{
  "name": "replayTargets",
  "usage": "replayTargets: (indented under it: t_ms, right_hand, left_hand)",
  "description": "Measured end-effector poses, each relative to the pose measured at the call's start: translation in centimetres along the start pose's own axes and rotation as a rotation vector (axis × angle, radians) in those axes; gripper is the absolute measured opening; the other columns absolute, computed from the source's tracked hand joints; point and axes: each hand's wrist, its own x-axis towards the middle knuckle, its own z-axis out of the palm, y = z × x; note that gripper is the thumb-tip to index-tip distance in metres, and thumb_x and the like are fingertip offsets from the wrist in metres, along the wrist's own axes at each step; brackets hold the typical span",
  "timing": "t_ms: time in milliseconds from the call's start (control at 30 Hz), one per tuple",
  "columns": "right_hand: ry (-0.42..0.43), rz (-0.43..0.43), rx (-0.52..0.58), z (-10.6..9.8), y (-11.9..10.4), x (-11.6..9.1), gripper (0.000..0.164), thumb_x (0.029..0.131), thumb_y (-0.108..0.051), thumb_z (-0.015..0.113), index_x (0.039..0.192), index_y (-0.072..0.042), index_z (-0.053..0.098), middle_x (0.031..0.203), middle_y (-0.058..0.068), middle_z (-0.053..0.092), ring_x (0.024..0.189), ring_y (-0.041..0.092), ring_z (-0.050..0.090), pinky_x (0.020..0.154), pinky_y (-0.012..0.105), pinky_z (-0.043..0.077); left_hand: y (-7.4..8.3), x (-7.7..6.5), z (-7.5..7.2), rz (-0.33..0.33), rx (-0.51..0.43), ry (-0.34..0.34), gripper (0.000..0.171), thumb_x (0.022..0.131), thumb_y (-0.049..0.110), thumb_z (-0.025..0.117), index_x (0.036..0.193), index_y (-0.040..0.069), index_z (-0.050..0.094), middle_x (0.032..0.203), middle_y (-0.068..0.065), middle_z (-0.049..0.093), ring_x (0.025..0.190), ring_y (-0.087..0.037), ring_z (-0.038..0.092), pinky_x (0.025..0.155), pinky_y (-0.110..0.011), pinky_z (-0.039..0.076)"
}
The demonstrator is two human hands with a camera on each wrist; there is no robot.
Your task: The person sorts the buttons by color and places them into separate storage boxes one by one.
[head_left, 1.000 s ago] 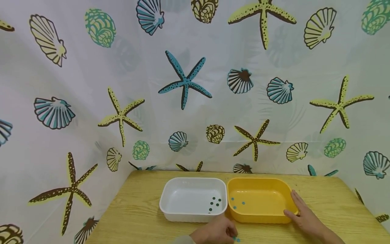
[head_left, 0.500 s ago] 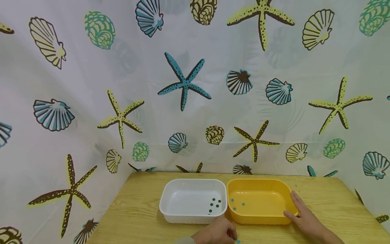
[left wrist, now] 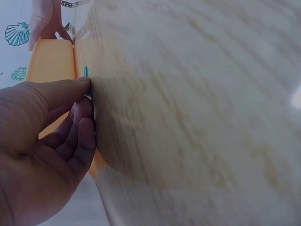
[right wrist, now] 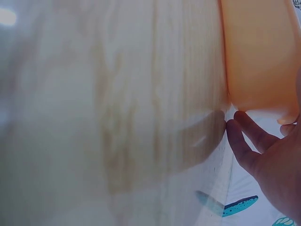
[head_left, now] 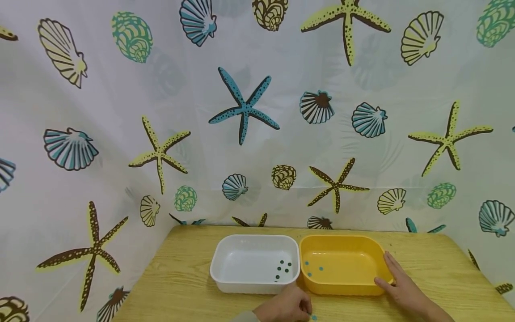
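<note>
On the wooden table, my left hand [head_left: 286,305] is down in front of the two bins with thumb and fingertips brought together. A sliver of teal shows under the thumb in the left wrist view, where the fingers pinch a small blue disc [left wrist: 88,93]. Just past the thumb tip lies another blue disc [left wrist: 86,71]. My right hand [head_left: 406,290] holds the right end of the yellow bin [head_left: 342,290], thumb over the rim and fingers along the outer wall. Several blue discs [head_left: 321,269] lie inside it, toward its left.
A white bin [head_left: 241,287] stands against the yellow bin's left side. Several dark green discs [head_left: 279,269] lie toward its right end. A curtain [head_left: 273,147] printed with shells and starfish hangs behind the table [head_left: 177,277] and along both sides.
My left fingers have shifted very slightly at the blue discs. The right hand keeps its hold on the yellow bin, and both bins stay in place.
</note>
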Motion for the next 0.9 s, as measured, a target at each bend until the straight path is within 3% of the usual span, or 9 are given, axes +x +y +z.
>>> replayTargets:
  t_ms: [267,533,733,900]
  right_hand:
    - [-0.004,0.011,0.002,-0.1,-0.3,0.1,0.087,0.095,-0.038,0.055,0.147,0.01,0.005,0.151,0.032,0.0,0.134,0.053,0.005,0.101,0.066,0.011]
    - [-0.003,0.009,0.0,0.0,0.1,0.1,0.087,0.095,-0.038,0.055,0.147,0.009,0.005,0.151,0.032,0.0,0.134,0.053,0.006,0.101,0.066,0.013]
    - [0.006,0.002,-0.014,0.0,0.2,0.1,0.087,0.095,-0.038,0.056,0.147,0.01,0.006,0.151,0.033,0.001,0.134,0.054,0.007,0.101,0.066,0.014]
    - [0.006,0.001,-0.011,0.0,0.0,0.1,0.086,0.095,-0.037,0.056,0.146,0.012,0.006,0.15,0.034,0.001,0.134,0.054,0.007,0.101,0.066,0.014]
  left_hand:
    - [-0.1,0.1,0.0,-0.026,-0.021,0.0,0.011,0.081,0.002,0.07,0.074,0.011,0.068,0.064,0.008,0.058,0.058,-0.002,0.049,0.054,-0.018,0.043]
    - [-1.4,0.8,0.2,-0.028,0.017,-0.059,0.013,0.084,0.009,0.068,0.076,0.018,0.066,0.069,0.01,0.058,0.062,-0.003,0.051,0.057,-0.021,0.046]
    - [0.7,-0.5,-0.6,-0.069,-0.116,-0.052,0.009,0.088,0.007,0.064,0.082,0.013,0.066,0.074,0.004,0.06,0.063,-0.007,0.052,0.059,-0.023,0.045]
    - [2.0,-0.9,-1.3,-0.015,-0.051,-0.042,0.006,0.091,0.011,0.063,0.089,0.01,0.068,0.075,0.01,0.06,0.066,-0.003,0.052,0.062,-0.02,0.045]
